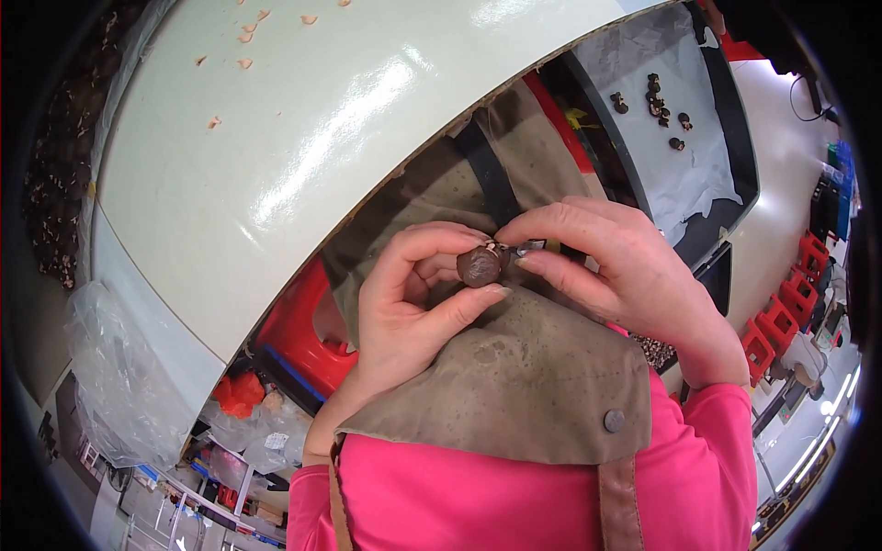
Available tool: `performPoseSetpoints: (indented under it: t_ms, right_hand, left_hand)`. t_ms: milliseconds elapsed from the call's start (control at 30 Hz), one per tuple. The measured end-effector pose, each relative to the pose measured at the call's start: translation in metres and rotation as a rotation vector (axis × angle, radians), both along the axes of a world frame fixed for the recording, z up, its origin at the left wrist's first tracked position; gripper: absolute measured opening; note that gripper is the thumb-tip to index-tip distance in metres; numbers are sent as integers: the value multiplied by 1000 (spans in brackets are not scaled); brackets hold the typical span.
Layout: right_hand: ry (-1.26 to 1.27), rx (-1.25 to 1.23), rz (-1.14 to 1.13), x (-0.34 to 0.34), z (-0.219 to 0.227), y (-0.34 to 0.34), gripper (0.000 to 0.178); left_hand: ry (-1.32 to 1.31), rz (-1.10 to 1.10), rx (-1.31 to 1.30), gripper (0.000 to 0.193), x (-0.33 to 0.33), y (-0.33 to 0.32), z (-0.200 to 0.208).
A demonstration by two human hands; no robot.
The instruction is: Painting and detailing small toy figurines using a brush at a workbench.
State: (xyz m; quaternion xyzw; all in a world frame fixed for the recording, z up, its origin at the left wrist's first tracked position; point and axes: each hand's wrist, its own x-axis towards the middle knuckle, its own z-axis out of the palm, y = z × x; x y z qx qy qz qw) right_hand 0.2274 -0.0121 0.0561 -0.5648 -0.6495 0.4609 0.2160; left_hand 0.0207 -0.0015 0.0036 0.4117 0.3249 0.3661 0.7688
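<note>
pale bits (245, 63) lie well back from the bench's (184, 239) near edge. past that edge, the curled left hand (395, 312) grips a brown ball (480, 266). the right hand (625, 257), bent inward, pinches a small shiny thing (530, 246) by its pale side. this looks like trimming; it needs a still ball and small, careful cuts.

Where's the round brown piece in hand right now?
In the head view, the round brown piece is near the middle, between thumb and fingers of the left hand, just left of the right hand, over the olive-brown apron.
</note>
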Motion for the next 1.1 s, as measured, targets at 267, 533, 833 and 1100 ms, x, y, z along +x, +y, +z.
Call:
performPoseSetpoints:
  t_ms: [267,533,833,1100]
  right_hand:
    - [3,-8,-7,-3,-1,1,17]
    - [27,47,-82,-12,-9,-1,20]
    - [458,-413,-319,-17,-2,6,23]
    - [331,-345,-255,-22,-15,10,20]
  left_hand:
    - [80,-25,166,42,-1,2,-1]
    - [-74,34,-124,39,-4,4,1]
    - [-138,60,-221,38,-12,7,1]
    - [-148,60,-147,39,-16,7,-1]
